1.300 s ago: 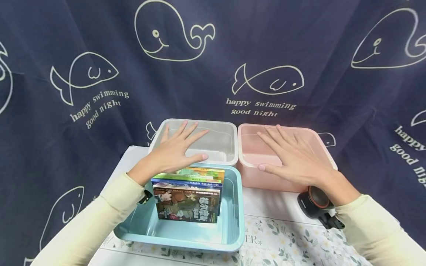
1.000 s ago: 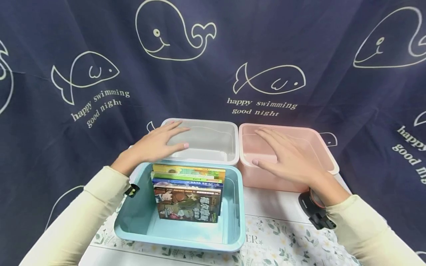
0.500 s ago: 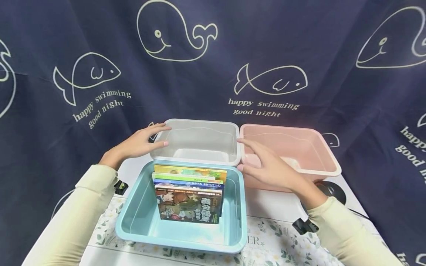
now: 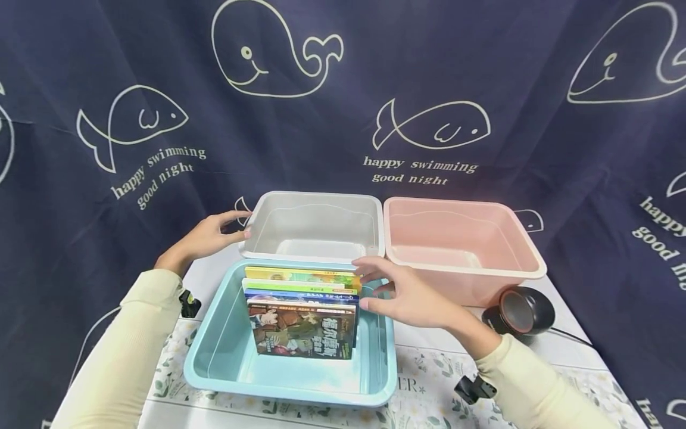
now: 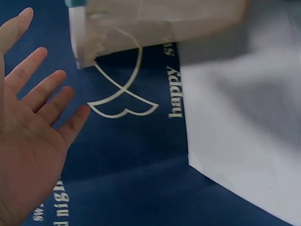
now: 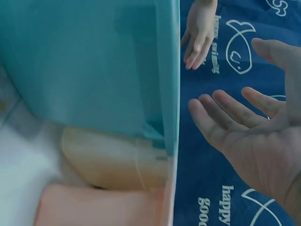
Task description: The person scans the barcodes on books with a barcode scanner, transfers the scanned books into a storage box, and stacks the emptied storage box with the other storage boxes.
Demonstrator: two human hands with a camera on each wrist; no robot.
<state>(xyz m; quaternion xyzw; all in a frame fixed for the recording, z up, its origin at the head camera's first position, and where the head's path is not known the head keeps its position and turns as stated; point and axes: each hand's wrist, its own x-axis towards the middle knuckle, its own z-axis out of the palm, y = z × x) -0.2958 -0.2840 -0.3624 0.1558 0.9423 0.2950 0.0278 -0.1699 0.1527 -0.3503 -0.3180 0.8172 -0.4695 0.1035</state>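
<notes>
In the head view a light blue bin [image 4: 292, 398] holds several thin books [image 4: 302, 330] standing on edge, the front one with a dark comic-style cover. My right hand [image 4: 412, 295] hovers over the bin's back right corner, fingers and thumb spread and loosely bent at the books' right edge. The right wrist view shows that hand [image 6: 258, 141] with its palm bare. At the left rim of a grey bin [image 4: 321, 217], my left hand [image 4: 200, 239] holds its thumb and fingers apart. Its palm [image 5: 33, 136] is bare in the left wrist view.
A pink bin [image 4: 455, 217] stands right of the grey one, both behind the blue bin. A black round device [image 4: 522, 311] with a cable sits at its front right. Behind hangs a navy curtain [image 4: 300, 143]; flowered paper [image 4: 429, 381] covers the table front.
From above the grey bin, my left hand has moved left to its outer rim. My right hand has come from over the pink bin, left and nearer, to the books. The bins stay put.
</notes>
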